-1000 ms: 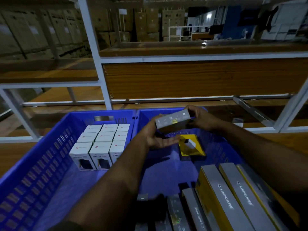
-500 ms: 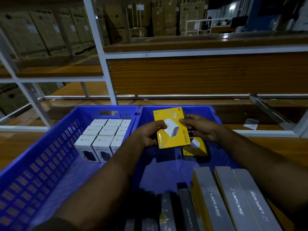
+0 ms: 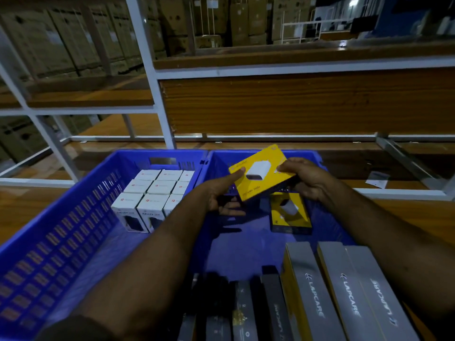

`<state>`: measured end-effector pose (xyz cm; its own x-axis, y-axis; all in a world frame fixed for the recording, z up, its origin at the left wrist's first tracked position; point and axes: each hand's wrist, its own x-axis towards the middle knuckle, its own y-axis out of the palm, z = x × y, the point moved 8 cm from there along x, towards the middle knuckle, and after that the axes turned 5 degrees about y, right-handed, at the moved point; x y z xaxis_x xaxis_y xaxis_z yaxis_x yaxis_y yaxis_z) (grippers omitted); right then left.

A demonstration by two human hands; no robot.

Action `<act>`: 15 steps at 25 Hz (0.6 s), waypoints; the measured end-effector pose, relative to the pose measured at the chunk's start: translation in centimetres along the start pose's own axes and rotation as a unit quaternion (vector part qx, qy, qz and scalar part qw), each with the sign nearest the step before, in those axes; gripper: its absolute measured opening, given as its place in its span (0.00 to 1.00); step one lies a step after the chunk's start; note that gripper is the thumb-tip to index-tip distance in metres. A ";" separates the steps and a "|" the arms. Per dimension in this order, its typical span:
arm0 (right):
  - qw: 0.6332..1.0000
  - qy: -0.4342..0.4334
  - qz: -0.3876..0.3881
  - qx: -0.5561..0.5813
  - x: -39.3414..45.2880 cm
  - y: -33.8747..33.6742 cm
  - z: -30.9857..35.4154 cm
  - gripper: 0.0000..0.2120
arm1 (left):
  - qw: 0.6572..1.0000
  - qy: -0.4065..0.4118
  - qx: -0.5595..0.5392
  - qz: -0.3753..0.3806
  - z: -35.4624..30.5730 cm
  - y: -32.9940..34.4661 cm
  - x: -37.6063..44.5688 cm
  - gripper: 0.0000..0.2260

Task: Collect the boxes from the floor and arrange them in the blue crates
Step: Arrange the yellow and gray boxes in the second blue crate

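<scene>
Gripping yellow box (image 3: pixel 262 174), both hands partly hidden.

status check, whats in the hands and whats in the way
Left hand and right hand both hold one yellow box over the right blue crate. Matching yellow box lies below. Nothing blocking.

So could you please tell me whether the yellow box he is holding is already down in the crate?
Not yet: the yellow box is held tilted by both hands above the right blue crate.
</scene>
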<state>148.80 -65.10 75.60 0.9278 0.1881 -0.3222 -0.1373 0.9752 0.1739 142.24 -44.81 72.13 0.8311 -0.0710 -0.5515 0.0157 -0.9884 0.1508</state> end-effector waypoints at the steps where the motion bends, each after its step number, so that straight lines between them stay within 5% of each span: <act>1: 1.000 0.011 0.005 0.023 0.0 0.1 -0.2 0.24 | 1.000 -0.007 -0.023 0.019 0.2 0.5 -0.1 0.26; 4: 0.998 0.036 0.051 0.001 -0.9 1.5 -0.8 0.21 | 0.999 0.005 -0.035 0.024 0.1 1.3 -0.2 0.09; 7: 0.989 0.103 0.079 -0.071 -1.6 1.7 -2.3 0.04 | 0.998 0.032 -0.011 -0.062 -0.4 -0.2 0.1 0.10; 11: 0.948 0.198 0.134 -0.212 -2.5 1.7 -4.9 0.08 | 0.993 0.065 -0.067 -0.076 -0.3 0.3 1.4 0.07; 15: 0.935 0.234 0.140 -0.228 -3.0 1.8 -5.7 0.11 | 0.999 0.005 0.008 -0.032 1.9 2.7 1.3 0.08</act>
<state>143.85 -63.24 71.58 0.5945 0.3700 -0.7140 -0.5847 0.8084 -0.0680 142.31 -47.87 70.24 0.8348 -0.0059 -0.5506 0.0603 -0.9930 0.1020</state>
